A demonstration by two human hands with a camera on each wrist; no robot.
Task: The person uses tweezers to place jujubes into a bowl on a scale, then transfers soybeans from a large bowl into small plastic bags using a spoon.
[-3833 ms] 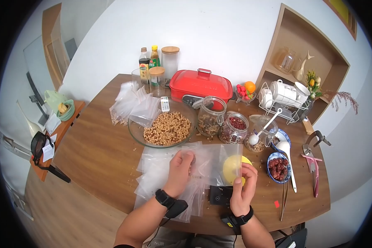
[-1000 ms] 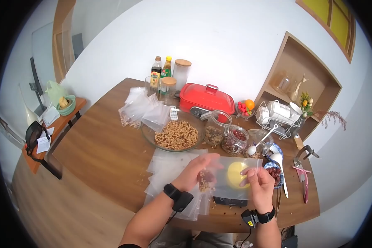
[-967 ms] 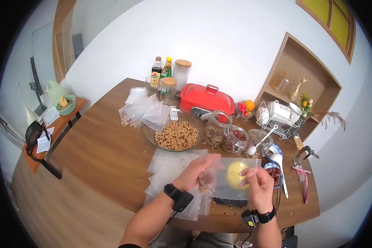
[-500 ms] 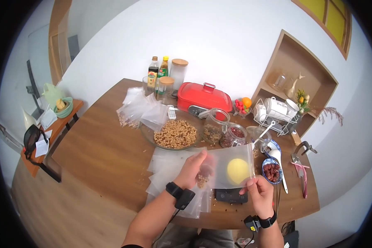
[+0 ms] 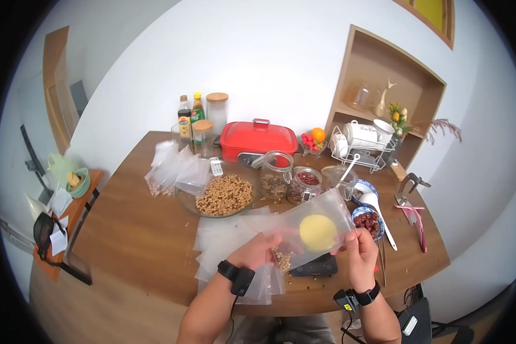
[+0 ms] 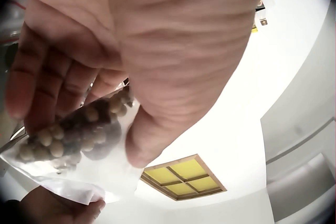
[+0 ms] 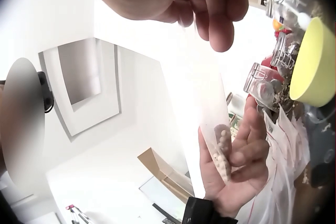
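A clear zip bag [image 5: 292, 221] is stretched between both hands over the table's front part, with beans and something dark in its left end [image 6: 86, 129]. The left hand [image 5: 253, 252] holds that filled end, thumb on one face and fingers on the other. At the bag's other end the right hand [image 5: 360, 255] pinches the edge between thumb and fingers. Behind the bag, a yellow bowl [image 5: 317, 232] shows through the plastic; in the right wrist view the bowl [image 7: 315, 66] is beside it. Under the bag's lower edge lies a black scale [image 5: 315, 266].
Empty bags [image 5: 223, 235] lie left of the hands. Beyond are a glass bowl of beans [image 5: 225, 195], filled bags [image 5: 180, 166], glass jars [image 5: 276, 178] and a red cooker [image 5: 258, 139]. Dates [image 5: 366, 222], a white ladle [image 5: 378, 209] and pink-handled scissors [image 5: 415, 223] are at the right.
The bag has tilted, its right end rising, and the left hand now sits lower on the filled end. The head view has shifted, so the table things appear further left.
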